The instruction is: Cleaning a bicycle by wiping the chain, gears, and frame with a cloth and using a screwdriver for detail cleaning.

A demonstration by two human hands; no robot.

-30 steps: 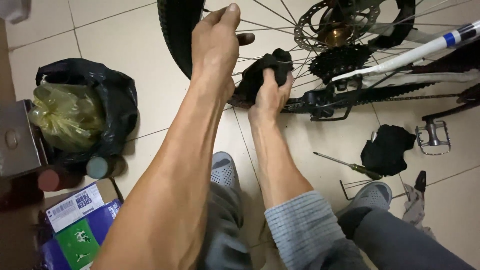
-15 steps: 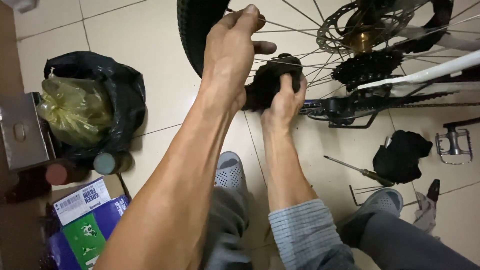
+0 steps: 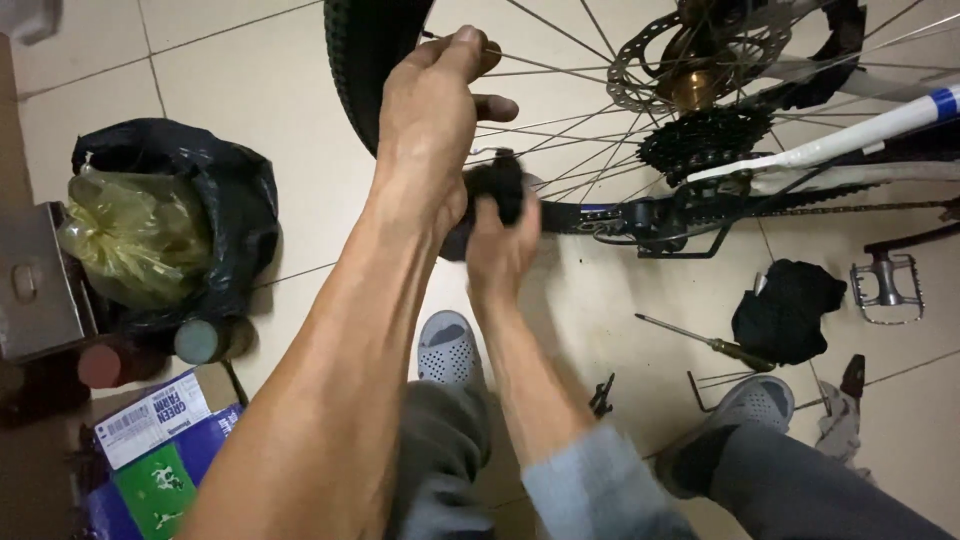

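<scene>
Pressing a dark rag [image 3: 497, 190] against the rim of a bicycle wheel [image 3: 372, 60] at upper centre, the right hand [image 3: 503, 245] has its fingers clamped on the cloth, while the left hand [image 3: 430, 115] pinches a spoke above, with a screwdriver [image 3: 705, 342] on the tiled floor [image 3: 200, 70] at right.
</scene>
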